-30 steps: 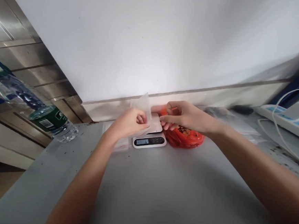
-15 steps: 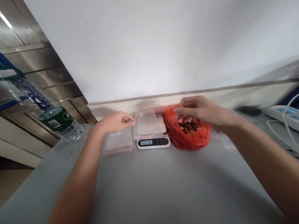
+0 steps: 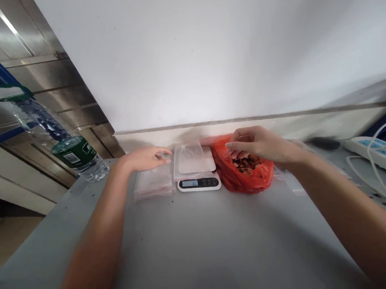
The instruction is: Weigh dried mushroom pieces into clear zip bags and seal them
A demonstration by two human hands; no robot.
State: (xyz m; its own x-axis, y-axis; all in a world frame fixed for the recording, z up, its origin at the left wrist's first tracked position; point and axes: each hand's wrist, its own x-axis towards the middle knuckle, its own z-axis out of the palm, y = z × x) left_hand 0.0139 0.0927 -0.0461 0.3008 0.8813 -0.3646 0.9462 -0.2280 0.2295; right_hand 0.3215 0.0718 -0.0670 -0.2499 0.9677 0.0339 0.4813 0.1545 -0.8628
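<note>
A small white kitchen scale (image 3: 199, 185) with a lit display stands against the wall. A clear plastic zip bag (image 3: 190, 157) lies on its platform. Left of the scale is a stack of clear zip bags (image 3: 153, 181). Above that stack hovers my left hand (image 3: 144, 159), thumb and forefinger apart, holding nothing. On the scale's right stands a red plastic bag (image 3: 249, 182), its mouth open on brown dried pieces (image 3: 247, 164). My right hand (image 3: 260, 143) is over this bag with fingers curled and pinched; what they hold, if anything, is hidden.
A large clear bottle with a green label (image 3: 73, 153) and green handle stands at the left table edge. On the right are a white power strip (image 3: 381, 154) with a white cable, a dark object (image 3: 324, 143) and more clear bags (image 3: 294, 183). A white wall (image 3: 220, 62) closes the back.
The fingers of my left hand have parted and drawn slightly away from the bag on the scale. The scale's reading has changed. My right hand stays over the red bag.
</note>
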